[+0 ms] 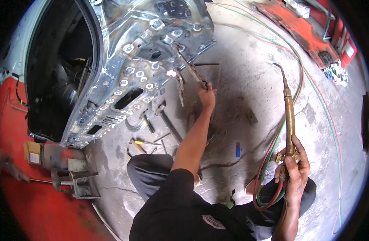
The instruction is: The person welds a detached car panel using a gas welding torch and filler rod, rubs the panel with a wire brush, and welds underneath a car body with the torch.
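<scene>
In my right hand (294, 168) is a brass gas torch (289, 112), held upright around its valve end. Its thin bent tip points away to the upper left, apart from the car body. A faint bluish spot shows at the tip. My left hand (208, 96) is closed on the handles of long metal locking pliers (190, 68), whose far end reaches the edge of the bare-metal car body panel (146, 74). A second pair of locking pliers (180, 90) hangs from that edge beside a bright glowing spot (171, 73).
Red and green hoses (331, 120) loop from the torch across the concrete floor. A hammer (168, 122), a yellow-handled screwdriver (142, 142) and a blue object (238, 150) lie below. A red frame (297, 30) stands upper right; a metal clamp block (82, 182) is lower left.
</scene>
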Available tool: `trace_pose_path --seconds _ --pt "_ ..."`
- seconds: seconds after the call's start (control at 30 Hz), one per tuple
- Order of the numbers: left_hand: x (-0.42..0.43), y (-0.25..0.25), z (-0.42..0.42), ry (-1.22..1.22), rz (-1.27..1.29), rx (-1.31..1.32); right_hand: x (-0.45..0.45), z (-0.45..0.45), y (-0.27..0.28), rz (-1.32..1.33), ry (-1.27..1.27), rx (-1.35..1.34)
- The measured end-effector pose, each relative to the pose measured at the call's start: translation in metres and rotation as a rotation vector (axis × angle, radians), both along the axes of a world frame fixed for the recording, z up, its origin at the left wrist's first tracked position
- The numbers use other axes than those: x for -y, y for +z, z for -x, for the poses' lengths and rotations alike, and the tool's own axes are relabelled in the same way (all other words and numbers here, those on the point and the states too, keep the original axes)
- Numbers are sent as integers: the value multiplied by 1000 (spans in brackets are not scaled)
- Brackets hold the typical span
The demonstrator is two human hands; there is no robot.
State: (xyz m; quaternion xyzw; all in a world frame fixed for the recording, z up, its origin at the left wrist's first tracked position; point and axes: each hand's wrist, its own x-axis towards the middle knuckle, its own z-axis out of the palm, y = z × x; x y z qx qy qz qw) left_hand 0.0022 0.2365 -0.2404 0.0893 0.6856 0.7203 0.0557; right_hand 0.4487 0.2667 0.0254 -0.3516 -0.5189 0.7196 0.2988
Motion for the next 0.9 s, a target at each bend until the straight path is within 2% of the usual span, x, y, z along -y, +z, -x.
trace_pose_path --seconds 0.17,0.33,0.57,0.67,0.77,0.87,0.9 --pt "5 5 -5 7 72 -134 0 3 1 -12 -3 14" --pt "10 -12 0 2 101 -201 2 5 -1 -14 -12 16" --pt "15 22 -24 -4 218 -238 0 4 -2 -4 4 17" --pt "13 -13 -1 -53 -71 -87 1 5 -2 9 -1 7" --pt "19 -23 7 -74 12 -130 1 6 -2 18 7 1" --pt "29 18 -33 -25 259 -278 1 7 0 1 21 24" --pt "32 3 -30 -59 241 -198 2 7 1 -7 25 40"
